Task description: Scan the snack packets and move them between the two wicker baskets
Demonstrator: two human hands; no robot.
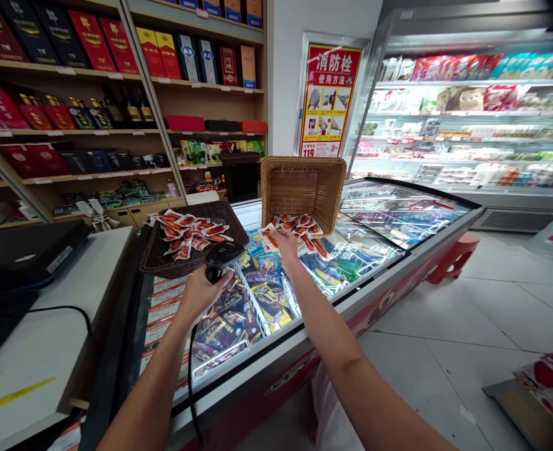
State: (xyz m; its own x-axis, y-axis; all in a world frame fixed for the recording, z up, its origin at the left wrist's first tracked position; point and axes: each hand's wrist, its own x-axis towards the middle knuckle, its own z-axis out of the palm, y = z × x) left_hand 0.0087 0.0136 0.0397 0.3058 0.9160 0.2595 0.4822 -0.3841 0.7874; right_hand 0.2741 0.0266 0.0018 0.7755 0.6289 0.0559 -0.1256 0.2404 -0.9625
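Note:
My left hand is closed around the handle of a black barcode scanner, its cord hanging down over the freezer's near edge. My right hand reaches to the mouth of a light-brown wicker basket tipped on its side. Its fingers are closed on a packaged sausage. Other packaged sausages spill from the basket onto the freezer's glass top. To the left, a dark-brown woven basket holds a pile of similar sausage packs, just beyond the scanner.
Beneath both baskets is a glass-topped chest freezer full of packaged goods. A white counter with black equipment stands at left. Shelves of boxed bottles line the back wall. On the right are a refrigerated display and a red stool.

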